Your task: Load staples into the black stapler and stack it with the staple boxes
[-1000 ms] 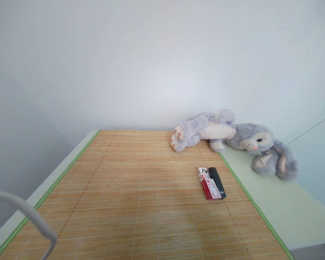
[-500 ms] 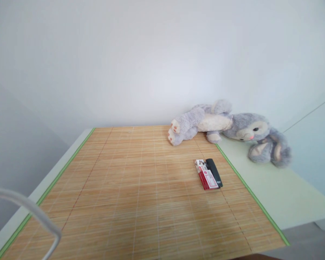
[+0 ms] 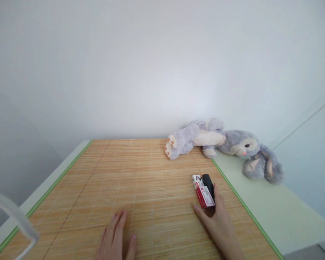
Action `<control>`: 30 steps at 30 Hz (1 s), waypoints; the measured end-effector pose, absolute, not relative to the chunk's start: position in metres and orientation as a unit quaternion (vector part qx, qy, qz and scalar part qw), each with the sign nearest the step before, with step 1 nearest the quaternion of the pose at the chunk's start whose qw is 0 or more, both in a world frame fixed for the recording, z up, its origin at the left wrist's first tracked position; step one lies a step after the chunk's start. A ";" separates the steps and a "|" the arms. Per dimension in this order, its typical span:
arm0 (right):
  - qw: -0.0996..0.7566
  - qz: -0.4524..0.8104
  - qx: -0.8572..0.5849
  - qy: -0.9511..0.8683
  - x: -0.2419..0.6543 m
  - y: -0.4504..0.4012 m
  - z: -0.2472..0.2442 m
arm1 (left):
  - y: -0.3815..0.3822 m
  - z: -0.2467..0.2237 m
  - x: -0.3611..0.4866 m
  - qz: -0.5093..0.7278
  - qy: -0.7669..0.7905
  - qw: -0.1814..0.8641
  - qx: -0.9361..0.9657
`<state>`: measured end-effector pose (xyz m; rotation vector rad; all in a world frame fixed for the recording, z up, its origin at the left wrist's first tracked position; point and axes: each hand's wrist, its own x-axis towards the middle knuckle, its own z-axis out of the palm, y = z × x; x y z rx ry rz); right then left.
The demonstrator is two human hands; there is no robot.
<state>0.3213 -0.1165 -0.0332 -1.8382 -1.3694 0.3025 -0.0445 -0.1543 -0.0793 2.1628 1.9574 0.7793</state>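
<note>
Two small red-and-white boxes (image 3: 206, 197) lie together on the bamboo mat (image 3: 141, 180), right of its middle. Along their right side rests a dark stapler (image 3: 208, 185). My right hand (image 3: 219, 224) is at the near end of this group, thumb left of the boxes and fingers by the stapler's right side. Its fingers are apart, and whether they touch anything I cannot tell. Low in the middle, my left hand (image 3: 114, 236) is over the mat, palm down, fingers stretched out and thumb apart, holding nothing.
A grey plush rabbit (image 3: 209, 139) lies on its side at the back right, partly off the mat on the pale tabletop (image 3: 281, 209). A white curved tube (image 3: 13, 211) crosses the lower left corner. Behind the table stands a white wall (image 3: 141, 68).
Both my hands have come into view from below, the right one reaching the boxes and stapler. The view has tilted up slightly, so the tabletop things appear lower.
</note>
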 end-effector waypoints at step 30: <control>0.428 0.103 -0.723 -0.533 0.312 -0.099 -0.034 | -0.132 -0.045 0.023 0.291 0.561 0.135 0.763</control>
